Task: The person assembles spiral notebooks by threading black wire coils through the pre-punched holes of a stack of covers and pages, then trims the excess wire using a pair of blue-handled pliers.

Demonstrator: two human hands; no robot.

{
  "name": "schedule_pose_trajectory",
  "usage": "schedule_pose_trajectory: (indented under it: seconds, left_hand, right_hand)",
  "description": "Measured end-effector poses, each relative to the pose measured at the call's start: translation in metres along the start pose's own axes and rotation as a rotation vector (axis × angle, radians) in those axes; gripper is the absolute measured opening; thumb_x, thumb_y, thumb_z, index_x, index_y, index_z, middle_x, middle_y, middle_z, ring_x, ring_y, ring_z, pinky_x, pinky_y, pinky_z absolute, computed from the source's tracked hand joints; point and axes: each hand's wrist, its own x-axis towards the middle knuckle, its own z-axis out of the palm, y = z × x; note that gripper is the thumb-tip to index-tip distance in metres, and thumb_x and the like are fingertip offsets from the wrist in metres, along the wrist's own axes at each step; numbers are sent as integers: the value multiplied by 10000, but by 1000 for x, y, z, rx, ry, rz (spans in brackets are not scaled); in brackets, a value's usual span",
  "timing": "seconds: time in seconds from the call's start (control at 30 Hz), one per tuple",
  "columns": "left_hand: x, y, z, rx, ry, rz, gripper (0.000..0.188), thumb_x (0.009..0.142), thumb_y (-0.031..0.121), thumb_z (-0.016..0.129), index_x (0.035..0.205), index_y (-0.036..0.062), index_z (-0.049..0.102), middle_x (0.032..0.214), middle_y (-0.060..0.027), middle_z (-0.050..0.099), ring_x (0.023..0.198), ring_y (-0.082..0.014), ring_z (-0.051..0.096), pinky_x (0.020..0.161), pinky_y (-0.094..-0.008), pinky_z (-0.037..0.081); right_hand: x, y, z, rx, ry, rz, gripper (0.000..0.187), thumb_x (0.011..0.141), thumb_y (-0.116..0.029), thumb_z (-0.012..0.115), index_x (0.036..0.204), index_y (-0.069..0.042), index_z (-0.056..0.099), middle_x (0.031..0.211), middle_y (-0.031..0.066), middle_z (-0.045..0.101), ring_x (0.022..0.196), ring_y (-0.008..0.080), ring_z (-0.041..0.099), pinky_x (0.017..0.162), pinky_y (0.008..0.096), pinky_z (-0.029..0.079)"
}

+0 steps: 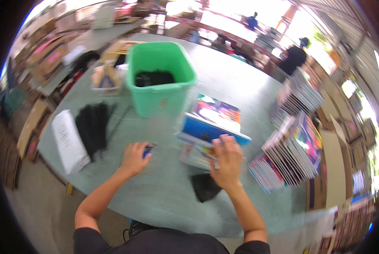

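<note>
My left hand (pixel 133 159) is closed around a small blue-handled tool (pixel 148 150) with a short metal tip, possibly pliers; most of it is hidden in the fist. On the tabletop, my right hand (pixel 228 160) lies with fingers stretched out over a book (pixel 198 155), touching the raised blue cover (pixel 206 132). Just behind stands or lies another colourful book cover (pixel 218 113); blur hides how the two join. A dark flat piece (pixel 204 187) rests beneath the right wrist. Left of my left hand lie several black spiral binding coils (pixel 94 129).
A green plastic bin (pixel 160 98) with black contents stands ahead. At the left are a white paper packet (pixel 69 142) and a small tray (pixel 106 80). Stacks of books (pixel 289 154) and an open cardboard box (pixel 334 169) line the right. A person (pixel 294 57) is far off.
</note>
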Motion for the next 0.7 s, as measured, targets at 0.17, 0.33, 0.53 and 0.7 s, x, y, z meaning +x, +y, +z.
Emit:
schedule_pose_trajectory:
  seconds: [0.17, 0.33, 0.53, 0.7]
  left_hand:
    - [4, -9, 30, 145, 257, 161, 438, 779, 285, 649, 1156, 86, 548, 1009, -117, 527, 994, -313, 481, 861, -437, 360]
    - [5, -11, 35, 92, 278, 198, 450, 789, 303, 638, 1167, 77, 546, 1013, -115, 528, 1000, -315, 474, 875, -439, 350]
    - [1, -12, 32, 81, 291, 181, 463, 794, 316, 630, 1177, 70, 547, 1017, -117, 528, 997, -311, 473, 866, -435, 350]
    - [1, -15, 33, 93, 286, 185, 468, 797, 323, 626, 1180, 67, 545, 1011, -117, 526, 993, -312, 472, 861, -437, 349]
  right_hand:
    - [-6, 42, -13, 119, -88, 56, 264, 738, -109, 680, 995, -86, 625, 921, 75, 653, 853, 244, 625, 701, 377, 454]
    - [43, 83, -131, -86, 347, 220, 147, 798, -129, 675, 944, -117, 669, 827, 76, 661, 749, 256, 629, 636, 376, 478]
    - [122, 115, -261, -889, 284, 250, 230, 847, -252, 634, 968, -62, 676, 863, 112, 664, 775, 285, 640, 706, 395, 500]
    - [100, 177, -235, -156, -488, 762, 276, 885, -265, 585, 970, -16, 670, 902, 166, 657, 779, 274, 638, 720, 380, 491]
